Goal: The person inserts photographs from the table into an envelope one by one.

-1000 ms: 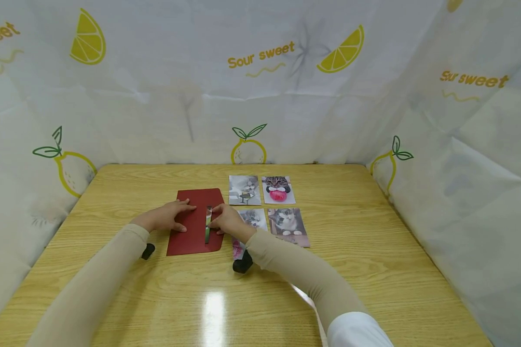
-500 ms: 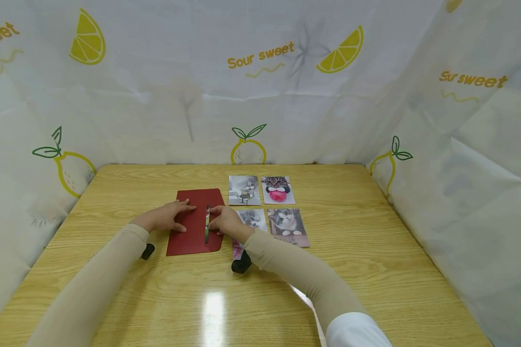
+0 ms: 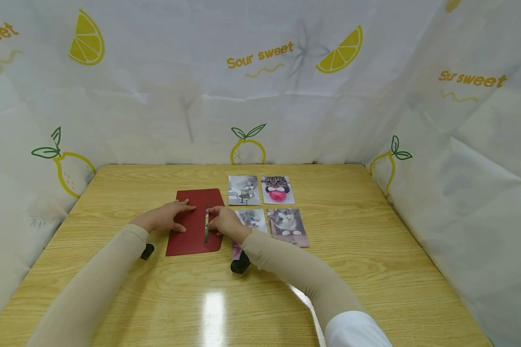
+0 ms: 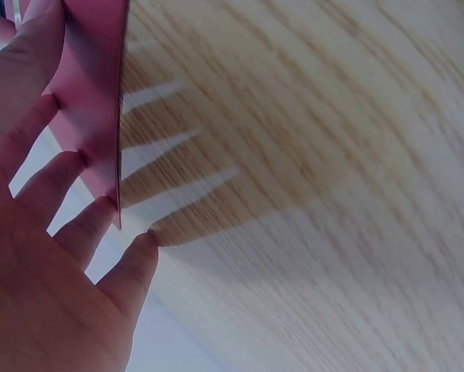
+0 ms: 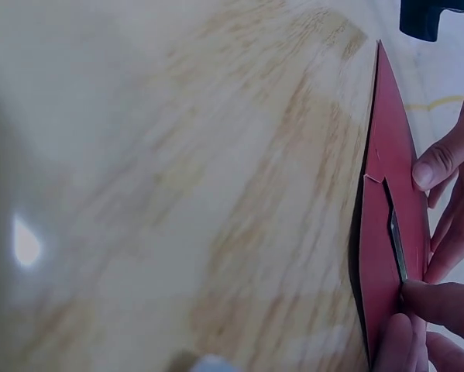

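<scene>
A red envelope (image 3: 190, 236) lies flat on the wooden table, its short flap toward the right. In the slit by the flap shows a thin strip of a glossy green picture card (image 3: 206, 226); the remainder is hidden inside. My left hand (image 3: 165, 217) rests spread on the envelope's left part, thumb and fingertips touching it; in the left wrist view its fingers (image 4: 42, 186) lie along the envelope's edge. My right hand (image 3: 227, 222) pinches at the card's exposed edge with bent thumb and finger, seen close to the slit (image 5: 394, 225) in the right wrist view.
Right of the envelope lie cat picture cards: a grey one (image 3: 244, 191), one with a pink ball (image 3: 278, 191), a seated cat (image 3: 288, 226) and one (image 3: 253, 219) partly behind my right hand. A lemon-print cloth (image 3: 165, 120) walls the table (image 3: 347, 202).
The visible strip of the card has narrowed as it slid left into the envelope. My right hand has shifted slightly left with it; my left hand has stayed in place.
</scene>
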`<control>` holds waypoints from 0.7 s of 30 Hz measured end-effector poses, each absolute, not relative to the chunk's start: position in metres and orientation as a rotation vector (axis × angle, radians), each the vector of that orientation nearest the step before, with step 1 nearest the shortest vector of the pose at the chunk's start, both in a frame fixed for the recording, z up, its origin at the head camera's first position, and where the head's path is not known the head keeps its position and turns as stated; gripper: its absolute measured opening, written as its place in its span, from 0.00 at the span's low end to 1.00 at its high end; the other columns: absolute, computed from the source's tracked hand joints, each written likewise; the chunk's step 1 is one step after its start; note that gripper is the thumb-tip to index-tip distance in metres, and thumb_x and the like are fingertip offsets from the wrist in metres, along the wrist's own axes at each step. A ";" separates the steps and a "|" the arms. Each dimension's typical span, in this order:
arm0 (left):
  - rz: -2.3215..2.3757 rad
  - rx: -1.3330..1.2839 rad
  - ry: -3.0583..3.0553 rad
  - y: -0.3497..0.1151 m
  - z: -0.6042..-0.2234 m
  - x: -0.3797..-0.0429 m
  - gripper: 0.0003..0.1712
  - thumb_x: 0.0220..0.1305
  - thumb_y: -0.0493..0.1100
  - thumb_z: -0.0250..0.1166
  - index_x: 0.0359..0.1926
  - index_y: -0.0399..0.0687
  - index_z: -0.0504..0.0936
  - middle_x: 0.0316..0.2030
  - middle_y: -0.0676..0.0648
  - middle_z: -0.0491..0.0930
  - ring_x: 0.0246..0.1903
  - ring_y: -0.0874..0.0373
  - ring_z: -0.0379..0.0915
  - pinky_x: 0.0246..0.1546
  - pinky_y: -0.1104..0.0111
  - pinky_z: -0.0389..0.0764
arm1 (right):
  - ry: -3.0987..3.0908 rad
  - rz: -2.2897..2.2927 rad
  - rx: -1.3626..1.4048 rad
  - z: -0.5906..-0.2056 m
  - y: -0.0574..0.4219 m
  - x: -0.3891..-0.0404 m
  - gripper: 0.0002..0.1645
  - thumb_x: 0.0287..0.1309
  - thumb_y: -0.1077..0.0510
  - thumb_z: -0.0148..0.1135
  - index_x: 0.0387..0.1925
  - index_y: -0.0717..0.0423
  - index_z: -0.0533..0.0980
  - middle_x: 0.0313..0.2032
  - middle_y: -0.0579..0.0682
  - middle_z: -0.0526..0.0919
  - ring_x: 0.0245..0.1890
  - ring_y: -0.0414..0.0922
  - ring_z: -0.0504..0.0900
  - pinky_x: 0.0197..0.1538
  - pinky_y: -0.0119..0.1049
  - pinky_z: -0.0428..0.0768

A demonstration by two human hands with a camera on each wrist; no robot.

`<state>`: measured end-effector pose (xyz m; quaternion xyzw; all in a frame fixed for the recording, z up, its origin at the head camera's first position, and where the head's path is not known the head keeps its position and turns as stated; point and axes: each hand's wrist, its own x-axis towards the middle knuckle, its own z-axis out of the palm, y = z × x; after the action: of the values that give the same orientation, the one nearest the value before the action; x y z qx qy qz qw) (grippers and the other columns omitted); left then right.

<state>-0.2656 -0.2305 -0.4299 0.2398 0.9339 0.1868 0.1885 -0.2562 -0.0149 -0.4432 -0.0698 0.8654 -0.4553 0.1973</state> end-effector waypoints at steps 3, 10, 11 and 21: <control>0.527 0.680 2.629 -0.231 -0.430 -0.266 0.39 0.61 0.44 0.68 0.70 0.38 0.64 0.72 0.27 0.47 0.70 0.25 0.40 0.67 0.40 0.56 | 2.431 -1.261 -0.215 -0.445 -0.015 -0.257 0.31 0.56 0.64 0.67 0.63 0.50 0.74 0.24 0.49 0.84 0.21 0.39 0.77 0.21 0.28 0.76; 0.519 0.687 2.628 -0.231 -0.431 -0.266 0.39 0.61 0.45 0.68 0.70 0.39 0.64 0.72 0.27 0.48 0.70 0.25 0.40 0.66 0.40 0.57 | 2.438 -1.250 -0.240 -0.446 -0.015 -0.257 0.31 0.56 0.64 0.67 0.63 0.51 0.73 0.22 0.49 0.82 0.18 0.39 0.76 0.21 0.28 0.76; 0.518 0.688 2.628 -0.231 -0.431 -0.266 0.39 0.61 0.45 0.68 0.70 0.39 0.64 0.72 0.27 0.47 0.70 0.25 0.40 0.66 0.40 0.57 | 2.440 -1.250 -0.242 -0.446 -0.015 -0.258 0.31 0.56 0.64 0.67 0.63 0.51 0.73 0.22 0.49 0.82 0.18 0.39 0.75 0.21 0.28 0.76; 0.538 0.667 2.612 -0.232 -0.432 -0.267 0.40 0.62 0.45 0.67 0.71 0.40 0.62 0.73 0.28 0.46 0.70 0.26 0.38 0.67 0.39 0.55 | 2.297 -1.425 -0.197 -0.445 -0.008 -0.259 0.26 0.57 0.63 0.67 0.58 0.57 0.73 0.32 0.52 0.84 0.26 0.42 0.80 0.27 0.32 0.81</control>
<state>-0.2666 -0.2322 -0.4315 0.2380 0.9319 0.1918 0.1951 -0.2587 -0.0079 -0.4447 -0.0708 0.8279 -0.5137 0.2137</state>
